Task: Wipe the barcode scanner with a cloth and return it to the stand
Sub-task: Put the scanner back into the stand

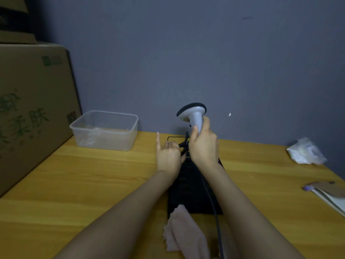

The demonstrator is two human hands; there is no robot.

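My right hand [204,146] grips the handle of the grey barcode scanner [193,114], holding it upright with its dark-rimmed head up, above the stand. My left hand [168,156] pinches the black stand's upper clip [183,146], with the little finger sticking up. The stand's dark base [188,187] lies flat on the wooden table between my forearms. The scanner's dark cable [214,208] runs down toward the near edge. A pale pink cloth [184,234] lies crumpled on the table at the front of the base, held by neither hand.
A clear plastic tub [106,130] sits at the back left against the grey wall, beside a big cardboard box [31,109]. A crumpled plastic bag [306,152] lies at the back right. A flat brown and white item [328,193] rests at the table's right edge.
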